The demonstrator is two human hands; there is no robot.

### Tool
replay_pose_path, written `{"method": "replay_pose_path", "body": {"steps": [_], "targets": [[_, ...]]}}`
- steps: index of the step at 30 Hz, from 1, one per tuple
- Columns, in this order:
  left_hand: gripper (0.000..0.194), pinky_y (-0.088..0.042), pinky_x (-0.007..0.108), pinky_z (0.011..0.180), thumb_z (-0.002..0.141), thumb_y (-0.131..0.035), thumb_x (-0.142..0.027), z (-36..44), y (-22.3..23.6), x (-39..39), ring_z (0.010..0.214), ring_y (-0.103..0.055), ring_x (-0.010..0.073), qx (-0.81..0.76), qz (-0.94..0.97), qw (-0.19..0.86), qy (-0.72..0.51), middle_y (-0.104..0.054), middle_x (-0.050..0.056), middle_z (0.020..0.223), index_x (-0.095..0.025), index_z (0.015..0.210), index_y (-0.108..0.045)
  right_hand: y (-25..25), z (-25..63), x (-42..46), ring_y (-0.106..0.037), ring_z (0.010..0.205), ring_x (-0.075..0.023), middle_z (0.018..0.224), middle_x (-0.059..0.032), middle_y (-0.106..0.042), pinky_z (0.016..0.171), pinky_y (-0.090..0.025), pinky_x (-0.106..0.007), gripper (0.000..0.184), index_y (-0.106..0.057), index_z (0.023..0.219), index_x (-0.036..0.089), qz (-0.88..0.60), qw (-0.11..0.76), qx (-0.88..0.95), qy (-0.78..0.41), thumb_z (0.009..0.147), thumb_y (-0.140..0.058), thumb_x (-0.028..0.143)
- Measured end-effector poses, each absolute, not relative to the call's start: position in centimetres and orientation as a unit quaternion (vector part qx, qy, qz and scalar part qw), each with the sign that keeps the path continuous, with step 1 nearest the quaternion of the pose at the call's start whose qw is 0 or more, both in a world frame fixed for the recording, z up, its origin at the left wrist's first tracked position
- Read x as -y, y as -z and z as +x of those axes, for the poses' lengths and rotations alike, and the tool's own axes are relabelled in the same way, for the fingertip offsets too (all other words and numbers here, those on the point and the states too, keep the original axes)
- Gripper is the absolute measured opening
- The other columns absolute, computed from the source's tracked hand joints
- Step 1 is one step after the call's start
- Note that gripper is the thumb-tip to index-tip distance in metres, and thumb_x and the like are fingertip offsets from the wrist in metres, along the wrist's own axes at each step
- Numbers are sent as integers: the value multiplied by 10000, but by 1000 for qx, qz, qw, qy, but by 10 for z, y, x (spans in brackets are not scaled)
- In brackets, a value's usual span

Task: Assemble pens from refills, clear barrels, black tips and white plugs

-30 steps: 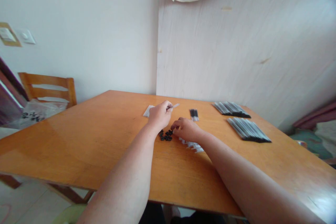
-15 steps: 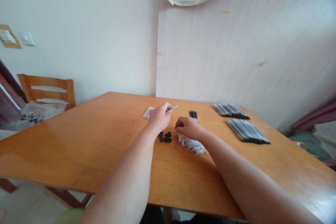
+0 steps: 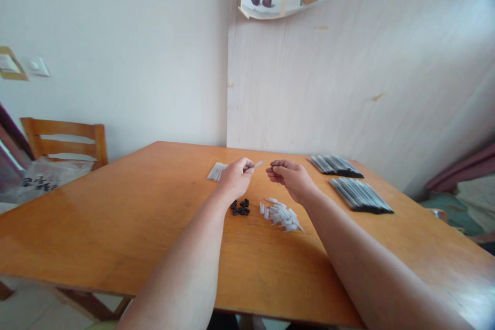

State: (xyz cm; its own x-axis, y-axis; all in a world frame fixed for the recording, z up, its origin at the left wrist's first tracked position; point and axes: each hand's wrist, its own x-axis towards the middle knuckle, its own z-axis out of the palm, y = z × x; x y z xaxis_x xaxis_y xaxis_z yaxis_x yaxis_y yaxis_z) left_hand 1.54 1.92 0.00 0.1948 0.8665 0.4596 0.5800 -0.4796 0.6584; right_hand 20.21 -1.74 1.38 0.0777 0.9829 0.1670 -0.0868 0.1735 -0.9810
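Note:
My left hand (image 3: 236, 178) is closed in a pinch on a thin clear tube (image 3: 257, 164) whose tip points right. My right hand (image 3: 288, 178) is raised just right of that tip, fingers curled shut on something small that I cannot make out. Below and between the hands lies a small heap of black caps (image 3: 240, 207) on the wooden table (image 3: 116, 216). Right of the caps is a pile of small white tips (image 3: 281, 214). A bundle of clear tubes (image 3: 216, 170) lies left of my left hand.
Two flat stacks of finished dark pens (image 3: 334, 165) (image 3: 359, 196) lie at the table's far right. A wooden chair (image 3: 64, 136) with a plastic bag (image 3: 42, 178) stands at the left. A wall and a pale wooden panel close off the far side.
My right hand has lifted from the black caps and moved up towards the tube tip held in my left hand. The left hand has barely moved. The camera has tilted slightly.

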Motion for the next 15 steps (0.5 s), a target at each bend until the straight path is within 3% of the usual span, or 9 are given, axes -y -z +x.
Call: {"method": "replay_pose_path", "body": {"steps": [6, 15], "targets": [[161, -462, 250, 746, 872, -556, -324, 17, 2, -20, 850, -637, 152, -467, 769, 168, -402, -718, 21, 953, -246, 984, -642, -18, 202, 21, -666, 741, -150, 842, -80, -710, 714, -521, -284, 193, -571, 824, 181, -411, 598, 492, -481, 726, -710, 273], [164, -463, 258, 754, 872, -562, -322, 17, 1, -16, 877, -641, 162, -458, 778, 167, -396, -725, 26, 967, -249, 985, -656, -17, 201, 20, -547, 625, -112, 689, -9, -622, 611, -434, -262, 282, -603, 790, 169, -436, 597, 553, -385, 673, -745, 383]]}}
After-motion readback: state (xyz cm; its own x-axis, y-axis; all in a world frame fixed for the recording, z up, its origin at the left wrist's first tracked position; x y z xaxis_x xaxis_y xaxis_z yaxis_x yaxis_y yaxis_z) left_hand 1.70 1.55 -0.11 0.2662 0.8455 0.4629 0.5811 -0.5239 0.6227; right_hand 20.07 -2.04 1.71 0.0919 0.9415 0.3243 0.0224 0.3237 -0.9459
